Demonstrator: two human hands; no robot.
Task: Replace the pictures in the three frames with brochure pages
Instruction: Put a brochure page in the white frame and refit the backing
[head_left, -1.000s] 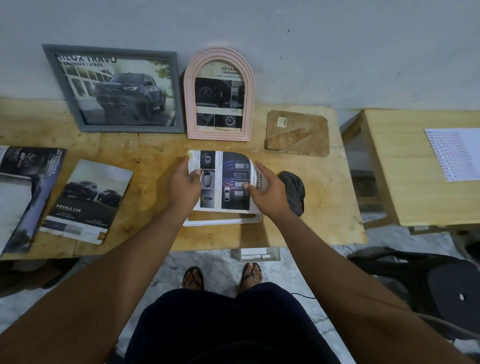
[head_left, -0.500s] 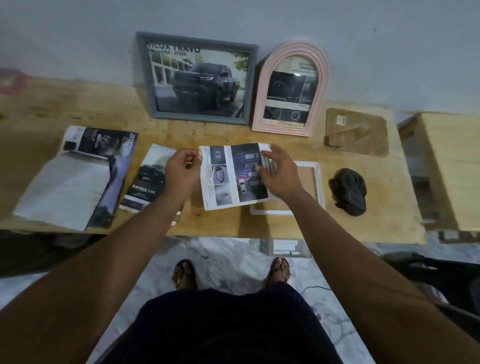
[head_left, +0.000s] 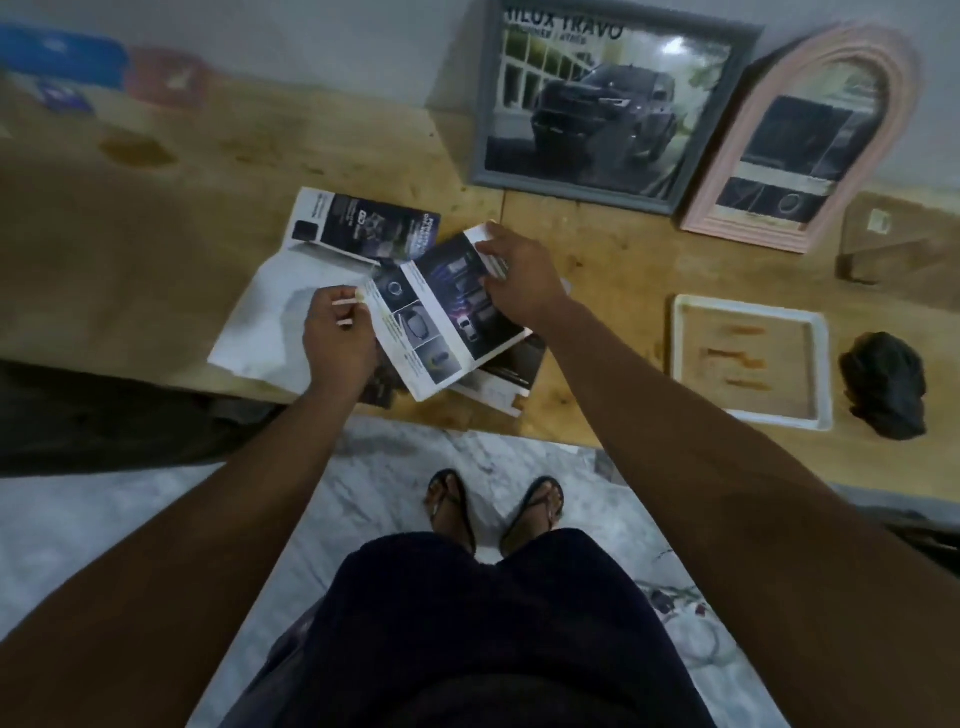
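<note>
I hold a cut brochure page (head_left: 447, 312) with car-feature pictures above the table's front edge. My right hand (head_left: 519, 280) grips its far right corner. My left hand (head_left: 337, 343) is pinched shut at its left edge, with small white bits of paper showing between the fingers. A grey frame (head_left: 571, 189) with a truck picture and a pink arched frame (head_left: 719, 182) with a brochure page lean on the wall. A white square frame (head_left: 826, 364) lies flat and open to the right, with no picture in it.
Under and left of the page lie an open dark brochure (head_left: 363, 228), a white sheet (head_left: 260, 322) and another brochure (head_left: 504, 374). A wooden backing board (head_left: 904, 244) and a dark cloth (head_left: 883, 384) sit at the right. Blurred blue and red objects (head_left: 62, 52) sit far left.
Both hands have carried the page to the left, off the white frame and over the brochure pile. The view has swung left and down with them.
</note>
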